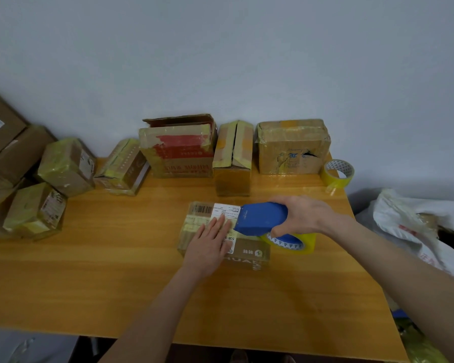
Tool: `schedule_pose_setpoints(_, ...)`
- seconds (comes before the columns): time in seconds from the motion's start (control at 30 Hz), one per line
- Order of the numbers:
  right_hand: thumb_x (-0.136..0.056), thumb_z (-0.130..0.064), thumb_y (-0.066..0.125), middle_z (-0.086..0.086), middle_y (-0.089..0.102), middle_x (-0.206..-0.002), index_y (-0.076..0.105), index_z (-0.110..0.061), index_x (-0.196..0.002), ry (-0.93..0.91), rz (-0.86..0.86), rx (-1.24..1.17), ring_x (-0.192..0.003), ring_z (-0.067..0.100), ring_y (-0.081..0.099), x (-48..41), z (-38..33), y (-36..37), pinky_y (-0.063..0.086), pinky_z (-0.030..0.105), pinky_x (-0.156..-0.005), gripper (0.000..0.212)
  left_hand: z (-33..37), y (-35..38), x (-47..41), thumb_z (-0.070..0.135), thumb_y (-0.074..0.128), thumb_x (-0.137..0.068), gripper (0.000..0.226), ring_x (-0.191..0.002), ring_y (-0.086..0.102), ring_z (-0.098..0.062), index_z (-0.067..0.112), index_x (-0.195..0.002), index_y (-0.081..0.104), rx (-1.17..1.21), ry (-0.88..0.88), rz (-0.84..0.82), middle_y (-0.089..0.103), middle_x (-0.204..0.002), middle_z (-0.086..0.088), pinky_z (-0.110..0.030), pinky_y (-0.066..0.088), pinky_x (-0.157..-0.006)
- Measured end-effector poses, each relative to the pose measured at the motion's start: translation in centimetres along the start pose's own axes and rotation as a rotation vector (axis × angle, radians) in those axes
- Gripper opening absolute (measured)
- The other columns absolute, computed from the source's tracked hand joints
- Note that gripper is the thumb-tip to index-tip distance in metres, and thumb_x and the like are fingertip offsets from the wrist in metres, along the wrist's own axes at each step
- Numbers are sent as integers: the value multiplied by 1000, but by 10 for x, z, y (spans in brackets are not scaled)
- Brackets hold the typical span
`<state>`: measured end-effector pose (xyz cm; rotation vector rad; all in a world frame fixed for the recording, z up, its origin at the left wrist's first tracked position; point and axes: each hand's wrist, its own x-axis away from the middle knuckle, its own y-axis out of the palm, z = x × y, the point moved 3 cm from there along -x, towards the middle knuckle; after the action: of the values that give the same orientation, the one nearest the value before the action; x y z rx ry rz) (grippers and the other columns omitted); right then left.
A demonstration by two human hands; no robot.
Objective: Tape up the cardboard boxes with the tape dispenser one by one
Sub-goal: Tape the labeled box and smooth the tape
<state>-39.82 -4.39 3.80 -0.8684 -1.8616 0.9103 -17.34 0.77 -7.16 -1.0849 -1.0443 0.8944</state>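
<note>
A small cardboard box with a white shipping label lies flat in the middle of the wooden table. My left hand presses flat on its top with straight fingers. My right hand grips the blue tape dispenser, which holds a roll of yellow tape. The dispenser's front end sits on the box's right part, beside my left fingertips.
Several taped boxes line the wall at the back: a red-printed open one, a narrow one, a wide one. A spare yellow tape roll stands at the back right. More boxes pile up left. White bags lie right.
</note>
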Motion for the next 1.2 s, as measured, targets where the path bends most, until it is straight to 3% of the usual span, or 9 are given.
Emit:
schedule_pose_setpoints(0.2,-71,-45,77,-8,61,-101,53,-38,-114,-13,-63,-80,-91,16,60,8,30,-17,55,39,-79,50,-3,-1,-1,70,-44,-58,97,-144,-19,-9,30,-143,-19,5,0,-23,-24,-153,9,-29,-12,-115)
schedule_pose_setpoints(0.43,-55,-54,70,-11,57,-105,46,-43,-125,79,-87,-32,-95,17,57,5,44,10,54,41,-82,75,0,-2,-1,72,-44,-56,100,-144,-18,-9,31,-143,-18,26,-23,-17,-22,-153,9,-30,-13,-114)
schedule_pose_setpoints(0.5,-56,-53,69,-12,57,-103,46,-43,-124,89,-86,-32,-94,17,57,2,45,11,55,41,-82,73,8,-3,-2,72,-35,-68,87,-144,-19,-11,34,-145,-17,15,-38,-8,-22,-155,6,-36,-11,-116)
schedule_pose_setpoints(0.6,-62,-48,71,-11,57,-102,45,-43,-123,92,-100,-25,-93,17,57,-1,41,11,55,41,-81,66,27,-3,-6,55,1,-98,59,-147,-15,-19,32,-151,-9,-5,-80,16,-18,-156,3,-40,-7,-120)
schedule_pose_setpoints(0.63,-63,-47,71,-11,57,-100,45,-43,-122,94,-101,-22,-91,17,57,-1,39,11,55,40,-80,65,35,-1,-7,52,1,-99,58,-147,-15,-19,29,-152,-8,-7,-59,21,-19,-156,3,-38,-7,-120)
schedule_pose_setpoints(0.73,-61,-50,71,-11,57,-98,45,-42,-122,90,-98,-24,-90,17,57,0,39,12,55,39,-77,66,47,4,-8,59,-21,-86,69,-146,-18,-16,30,-147,-14,-15,39,24,-23,-154,4,-35,-13,-118)
schedule_pose_setpoints(0.87,-61,-52,73,-10,58,-101,47,-39,-124,67,-112,-36,-92,17,58,2,37,17,55,39,-80,69,28,6,-6,51,0,-99,51,-145,-20,-10,31,-143,-17,0,69,-14,-22,-155,6,-34,-10,-120)
schedule_pose_setpoints(1.0,-66,-53,74,-8,59,-106,45,-39,-125,39,-106,-41,-95,18,57,4,34,23,54,39,-82,68,18,6,-2,68,-36,-69,88,-142,-22,-6,26,-144,-18,-9,71,-15,-23,-153,9,-31,-9,-119)
schedule_pose_setpoints(1.2,-64,-49,74,-10,60,-103,48,-45,-118,12,-97,-179,-94,16,58,9,47,24,54,40,-83,60,18,6,-3,71,-33,-68,97,-141,-19,-3,24,-149,-10,26,68,-21,-19,-154,10,-27,-10,-117)
